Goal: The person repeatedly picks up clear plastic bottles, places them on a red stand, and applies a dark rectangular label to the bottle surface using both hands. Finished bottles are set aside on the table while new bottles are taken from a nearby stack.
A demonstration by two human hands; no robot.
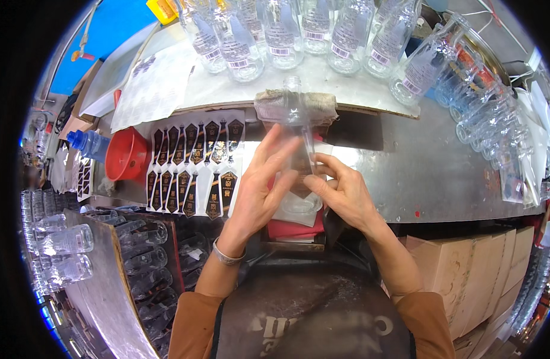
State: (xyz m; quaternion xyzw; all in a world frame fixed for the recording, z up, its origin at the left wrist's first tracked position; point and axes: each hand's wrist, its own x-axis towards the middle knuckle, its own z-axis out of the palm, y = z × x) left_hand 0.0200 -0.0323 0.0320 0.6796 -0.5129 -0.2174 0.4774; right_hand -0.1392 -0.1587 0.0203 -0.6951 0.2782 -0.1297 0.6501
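— Apron [323,320] nearest my view; past it lies the bottle [304,160], between left hand [257,194] and right hand [350,194]. How do they hold it?

— Left is half open, fingers spread and blurred over its left side; right is curled, thumb and fingertips by its right. Whether either grips, I can't tell.

— What worries you?

— Rolling, I'd say: it's round, and uneven pressure could swing it off the cloth [268,109] its neck seems to rest on.

— Which way does it point?

— Neck away from the apron, base toward it, long axis nearly straight out.
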